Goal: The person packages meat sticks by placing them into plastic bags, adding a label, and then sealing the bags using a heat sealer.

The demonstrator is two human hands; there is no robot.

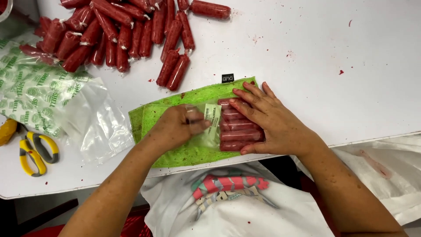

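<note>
From the head camera, looking down: the right hand (267,120) lies flat, fingers spread, pressing on a clear bag of red sausages (239,129) that rests on a green cloth (175,109) at the near edge of the white table (329,52). The left hand (177,125) is closed around the bag's open, labelled end, pinching the plastic together. I'd worry about that edge: the cloth sits right at it, and a hard push could slide the cloth and bag off into the person's lap. The plastic looks slick, so the pinch may slip and let a sausage squeeze back out. The loose sausages (118,30) piled at the far left, the stack of empty bags (48,96) and the yellow-handled scissors (33,149) are well apart from both hands
</note>
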